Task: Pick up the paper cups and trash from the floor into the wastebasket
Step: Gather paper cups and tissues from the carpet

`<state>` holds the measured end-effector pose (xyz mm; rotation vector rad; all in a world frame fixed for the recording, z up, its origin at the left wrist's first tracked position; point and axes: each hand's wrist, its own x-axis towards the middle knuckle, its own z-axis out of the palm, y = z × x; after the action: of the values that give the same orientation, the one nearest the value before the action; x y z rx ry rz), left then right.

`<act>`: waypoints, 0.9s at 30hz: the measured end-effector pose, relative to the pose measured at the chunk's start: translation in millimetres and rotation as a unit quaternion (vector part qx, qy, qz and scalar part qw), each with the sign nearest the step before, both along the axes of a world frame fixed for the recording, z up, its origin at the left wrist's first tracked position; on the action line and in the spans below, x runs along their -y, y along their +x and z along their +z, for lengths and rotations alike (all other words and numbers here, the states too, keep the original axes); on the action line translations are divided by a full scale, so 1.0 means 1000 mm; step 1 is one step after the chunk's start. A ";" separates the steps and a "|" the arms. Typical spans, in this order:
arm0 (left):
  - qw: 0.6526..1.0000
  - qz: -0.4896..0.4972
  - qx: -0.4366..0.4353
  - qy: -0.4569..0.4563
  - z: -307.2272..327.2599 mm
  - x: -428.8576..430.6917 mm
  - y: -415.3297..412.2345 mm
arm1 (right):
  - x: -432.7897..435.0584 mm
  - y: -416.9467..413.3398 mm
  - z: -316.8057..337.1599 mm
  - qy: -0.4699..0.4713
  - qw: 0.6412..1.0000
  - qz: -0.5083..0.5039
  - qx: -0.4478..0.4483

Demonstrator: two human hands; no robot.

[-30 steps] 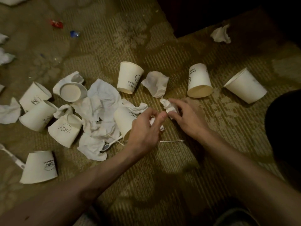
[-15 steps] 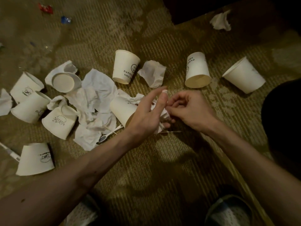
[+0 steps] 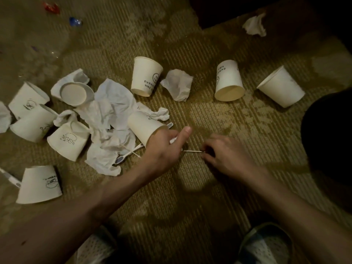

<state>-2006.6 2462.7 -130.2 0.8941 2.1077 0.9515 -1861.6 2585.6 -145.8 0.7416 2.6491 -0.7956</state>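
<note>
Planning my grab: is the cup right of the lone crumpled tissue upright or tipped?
Tipped: the cup lies on its side, open mouth facing the camera.

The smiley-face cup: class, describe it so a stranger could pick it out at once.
Start at the heap of crumpled tissues on the carpet. Just beyond its far right corner sits a paper cup, with a lone tissue wad to its right. Only this cup shows a printed smiley face beside lettering.
</note>
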 end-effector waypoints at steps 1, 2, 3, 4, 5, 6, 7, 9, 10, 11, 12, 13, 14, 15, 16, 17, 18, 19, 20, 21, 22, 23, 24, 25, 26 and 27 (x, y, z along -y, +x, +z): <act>1.000 0.006 0.018 -0.009 0.000 0.001 0.000 | 0.001 0.000 0.000 0.012 1.000 0.004 -0.009; 0.999 0.013 0.036 -0.018 0.001 0.001 0.000 | 0.002 -0.001 0.000 0.018 1.000 0.008 -0.012; 0.998 0.020 0.046 -0.027 0.002 0.001 0.000 | 0.002 -0.001 -0.001 0.022 1.000 0.012 -0.010; 0.998 0.023 0.047 -0.033 0.003 0.001 0.000 | 0.002 -0.002 -0.002 0.027 0.999 0.017 -0.005; 0.998 0.022 0.044 -0.036 0.004 0.002 -0.001 | 0.002 -0.003 -0.003 0.028 0.999 0.019 0.003; 0.998 0.019 0.041 -0.033 0.004 0.002 -0.001 | 0.002 -0.003 -0.003 0.021 1.000 0.010 0.009; 0.999 0.019 0.041 -0.026 0.006 0.002 -0.002 | 0.001 -0.004 -0.003 -0.008 1.000 -0.022 0.007; 0.999 0.017 0.045 -0.010 0.009 0.003 -0.002 | -0.001 -0.009 0.000 -0.129 0.980 -0.149 -0.025; 0.999 0.017 0.046 -0.004 0.011 0.003 -0.001 | -0.003 -0.013 0.004 -0.197 0.955 -0.216 -0.056; 0.998 0.024 0.050 0.001 0.013 0.002 -0.001 | -0.005 -0.017 0.008 -0.251 0.927 -0.263 -0.092; 0.998 0.036 0.058 0.005 0.016 0.001 -0.001 | -0.007 -0.020 0.013 -0.294 0.904 -0.288 -0.117; 0.996 0.049 0.070 0.013 0.020 -0.002 -0.002 | -0.009 -0.024 0.020 -0.329 0.888 -0.295 -0.130; 0.994 0.059 0.084 0.027 0.023 -0.005 -0.002 | -0.010 -0.029 0.027 -0.355 0.880 -0.286 -0.131; 0.993 0.062 0.094 0.044 0.026 -0.008 -0.004 | -0.010 -0.034 0.033 -0.371 0.879 -0.271 -0.128; 0.991 0.062 0.096 0.063 0.029 -0.011 -0.007 | -0.009 -0.040 0.038 -0.386 0.877 -0.258 -0.128; 0.991 0.061 0.089 0.081 0.032 -0.014 -0.010 | -0.008 -0.046 0.041 -0.401 0.871 -0.253 -0.132; 0.990 0.064 0.078 0.094 0.034 -0.015 -0.014 | -0.006 -0.052 0.044 -0.416 0.862 -0.253 -0.138; 0.990 0.070 0.068 0.102 0.034 -0.015 -0.018 | -0.005 -0.057 0.045 -0.426 0.857 -0.253 -0.141; 0.990 0.081 0.063 0.101 0.035 -0.015 -0.023 | -0.005 -0.063 0.046 -0.427 0.859 -0.245 -0.139; 0.989 0.095 0.064 0.094 0.036 -0.014 -0.028 | -0.005 -0.068 0.045 -0.419 0.867 -0.235 -0.132; 0.988 0.112 0.068 0.086 0.038 -0.013 -0.033 | -0.007 -0.073 0.044 -0.398 0.880 -0.227 -0.127; 0.986 0.128 0.076 0.080 0.040 -0.013 -0.039 | -0.010 -0.079 0.041 -0.357 0.897 -0.227 -0.130; 0.982 0.143 0.095 0.076 0.042 -0.014 -0.043 | -0.016 -0.086 0.037 -0.294 0.917 -0.234 -0.138; 0.977 0.153 0.131 0.076 0.045 -0.015 -0.047 | -0.022 -0.093 0.033 -0.220 0.934 -0.240 -0.145; 0.968 0.159 0.177 0.081 0.048 -0.017 -0.048 | -0.029 -0.100 0.029 -0.158 0.946 -0.242 -0.148; 0.957 0.163 0.222 0.087 0.050 -0.019 -0.050 | -0.034 -0.107 0.024 -0.122 0.952 -0.239 -0.146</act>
<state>-2056.2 2481.8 -80.6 0.3620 1.8253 1.3811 -1968.8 2619.9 -122.1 1.3062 2.5654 -1.4306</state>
